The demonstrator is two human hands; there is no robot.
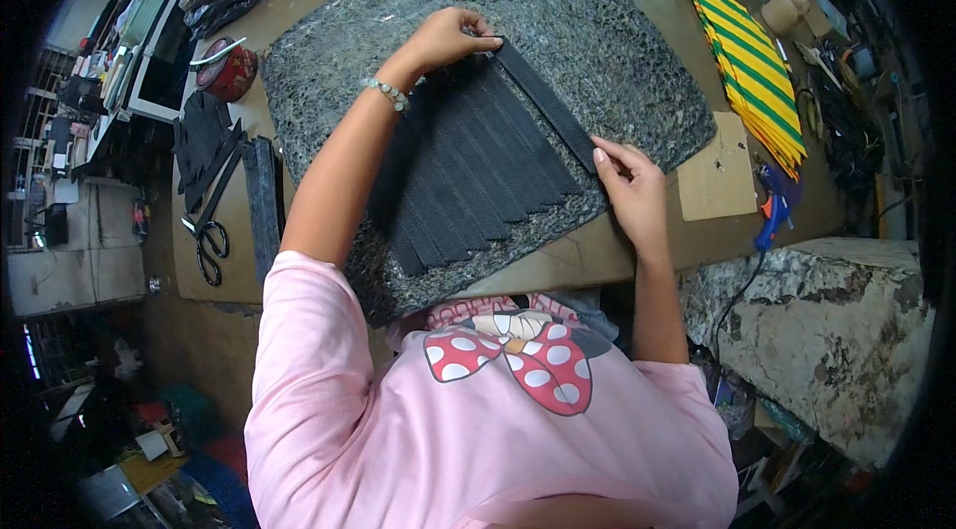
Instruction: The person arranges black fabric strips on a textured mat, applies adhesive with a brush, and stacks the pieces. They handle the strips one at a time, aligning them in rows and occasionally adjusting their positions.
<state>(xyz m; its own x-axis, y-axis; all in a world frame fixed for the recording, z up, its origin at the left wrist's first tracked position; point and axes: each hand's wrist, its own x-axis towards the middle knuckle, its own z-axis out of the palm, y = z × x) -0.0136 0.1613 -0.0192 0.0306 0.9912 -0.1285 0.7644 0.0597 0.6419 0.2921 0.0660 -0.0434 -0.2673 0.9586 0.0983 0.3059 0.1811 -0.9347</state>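
Observation:
A row of black strips (468, 175) lies side by side on a large speckled grey mat (588, 21) on the worktable. My left hand (453, 36) pinches the far end of the outermost black strip (548, 101) at the top of the row. Pressing on the near end of that same strip is my right hand (627, 185), at the row's right edge. The strip runs slanted between the two hands. A beaded bracelet (386, 93) circles my left wrist.
Black scissors (209, 240) and more black strips (261, 205) lie left of the mat. A red round tin (229, 71) stands farther left. A yellow-green striped sheet (752, 61), a cardboard piece (719, 175) and a blue glue gun (775, 210) are on the right.

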